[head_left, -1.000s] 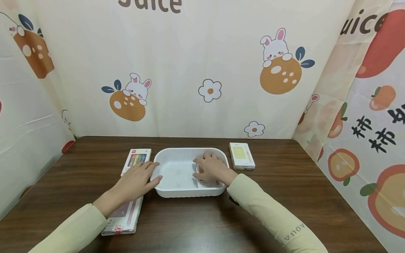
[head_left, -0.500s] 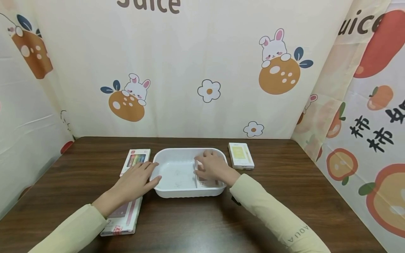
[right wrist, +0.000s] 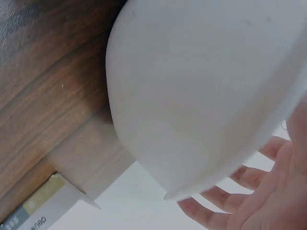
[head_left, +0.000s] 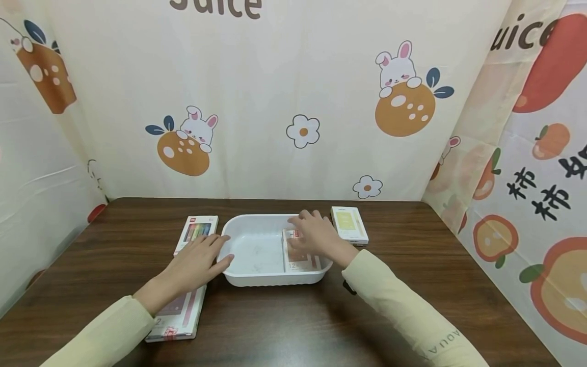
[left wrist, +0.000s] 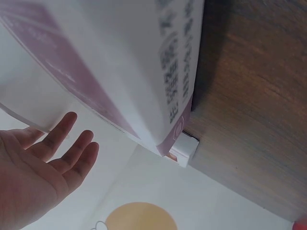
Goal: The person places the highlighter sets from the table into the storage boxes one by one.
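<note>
On my feed: a dark wood-grain tabletop.
I see the white tray resting midway across it, toward the back; to its left, the striped box behind the pink box; to its right, just beside it, the yellow box, lying flat.

The right hand covers part of the box inside the tray; the left hand and sleeve partly hide the pencil box and pink box.
</note>
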The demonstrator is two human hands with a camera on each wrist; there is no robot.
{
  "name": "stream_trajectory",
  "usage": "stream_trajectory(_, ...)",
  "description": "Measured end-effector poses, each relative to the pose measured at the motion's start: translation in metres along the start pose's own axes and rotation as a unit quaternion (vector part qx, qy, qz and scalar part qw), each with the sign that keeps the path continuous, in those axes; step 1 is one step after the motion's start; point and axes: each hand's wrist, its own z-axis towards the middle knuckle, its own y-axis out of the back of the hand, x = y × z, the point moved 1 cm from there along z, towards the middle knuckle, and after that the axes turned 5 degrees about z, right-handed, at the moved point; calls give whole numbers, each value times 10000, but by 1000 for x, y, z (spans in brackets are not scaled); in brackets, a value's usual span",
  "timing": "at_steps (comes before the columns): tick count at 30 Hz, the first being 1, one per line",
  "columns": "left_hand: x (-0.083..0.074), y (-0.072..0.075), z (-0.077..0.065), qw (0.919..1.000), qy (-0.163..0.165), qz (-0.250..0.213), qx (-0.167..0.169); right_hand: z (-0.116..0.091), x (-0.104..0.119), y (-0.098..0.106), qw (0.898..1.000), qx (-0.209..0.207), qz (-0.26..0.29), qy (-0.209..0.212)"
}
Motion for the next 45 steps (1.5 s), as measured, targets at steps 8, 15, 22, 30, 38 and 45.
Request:
stream_trajectory(8, 1, -1, 2, 10000, 1, 15, 8, -4, -12, 8, 9995, -291, 140, -42)
stream_trajectory(15, 1, -1, 2, 10000, -35, 10, -7, -6, -24, 14, 9990, -357, 125, -225)
stream_trajectory(22, 1, -1, 0, 10000, -25, 12, -37, -10, -43, 18, 9982, -553, 38, -211)
stream_trajectory(30, 0, -1, 1, 10000, 26, -43, 47, -17, -66, 23, 9966, -720, 58, -400)
stream_trajectory(38, 0, 0, -1, 10000, 14, -27, 13, -20, -87, 22, 9944, -731, 291, -704)
stream_trajectory(45, 0, -1, -1, 10000, 34, -36, 30, -20, -103, 15, 9922, -649, 391, -985)
